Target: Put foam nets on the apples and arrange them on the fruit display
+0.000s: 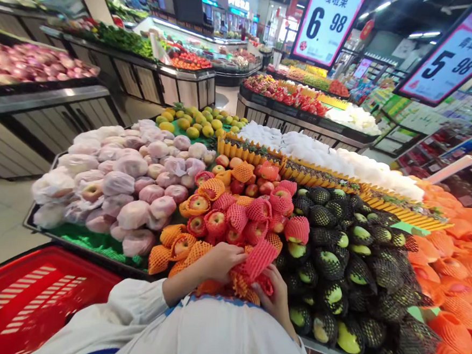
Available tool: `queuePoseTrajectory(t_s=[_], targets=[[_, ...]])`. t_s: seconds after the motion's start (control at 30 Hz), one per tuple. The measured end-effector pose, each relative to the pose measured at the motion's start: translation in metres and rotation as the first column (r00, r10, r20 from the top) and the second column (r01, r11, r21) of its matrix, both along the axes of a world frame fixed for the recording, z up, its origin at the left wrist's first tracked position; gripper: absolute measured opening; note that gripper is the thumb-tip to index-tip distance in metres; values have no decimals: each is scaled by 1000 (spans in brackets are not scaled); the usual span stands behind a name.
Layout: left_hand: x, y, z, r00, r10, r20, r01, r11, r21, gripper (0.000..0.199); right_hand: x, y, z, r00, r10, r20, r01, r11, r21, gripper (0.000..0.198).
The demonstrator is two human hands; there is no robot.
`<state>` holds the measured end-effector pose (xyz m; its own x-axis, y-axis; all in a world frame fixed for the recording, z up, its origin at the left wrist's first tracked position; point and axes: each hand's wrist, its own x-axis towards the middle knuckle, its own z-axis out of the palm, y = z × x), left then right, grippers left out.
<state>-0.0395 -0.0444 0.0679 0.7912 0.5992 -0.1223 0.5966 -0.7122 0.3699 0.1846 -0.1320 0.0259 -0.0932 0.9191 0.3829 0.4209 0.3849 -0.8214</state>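
1. One black-rimmed display counter (pixel 33 226) holds the fruit in heaps, too many pieces to count.
2. The elongated pink foam-net sleeve (pixel 261 258) is between the two hands, above the near edge of the apples in red and orange foam nets (pixel 216 222); whether fruit is inside cannot be told.
3. The left hand (pixel 222 261) has its fingers drawn narrow, their tips at the sleeve's left edge; how firmly they grip cannot be told.
4. The right hand (pixel 275 294) has its fingers curved around a red foam-net bundle (pixel 266 284), just below the sleeve; its contents are hidden.
5. Loose orange foam netting (pixel 242 288) lies beneath both hands.
6. One red plastic basket with slotted walls (pixel 66 262) stands at lower left, beside the counter; what it holds cannot be made out.
7. On the left of the counter are pale pink apples in thin translucent wrapping (pixel 125 191); behind them, yellow-green mangoes (pixel 201 122).
8. Right of the red apples are green fruits in black nets (pixel 331 259), then fruits in bright orange foam (pixel 458 268).
9. Yellow zigzag-edged dividers (pixel 325 178) run behind, before white-wrapped fruits (pixel 303 146).
10. Two pink-bordered price signs (pixel 327 24) hang above.
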Motion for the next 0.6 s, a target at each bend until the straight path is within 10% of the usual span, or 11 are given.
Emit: queuePoseTrajectory(t_s=[0.4, 0.6], targets=[[-50, 7, -38, 861, 460, 219, -489, 866, 105, 90, 6, 7, 7, 837, -502, -218, 468, 863, -191, 28], [-51, -5, -77, 878, 394, 273, -447, 878, 172, 84, 24, 11, -1, 766, -590, -254, 555, 807, -201, 55]])
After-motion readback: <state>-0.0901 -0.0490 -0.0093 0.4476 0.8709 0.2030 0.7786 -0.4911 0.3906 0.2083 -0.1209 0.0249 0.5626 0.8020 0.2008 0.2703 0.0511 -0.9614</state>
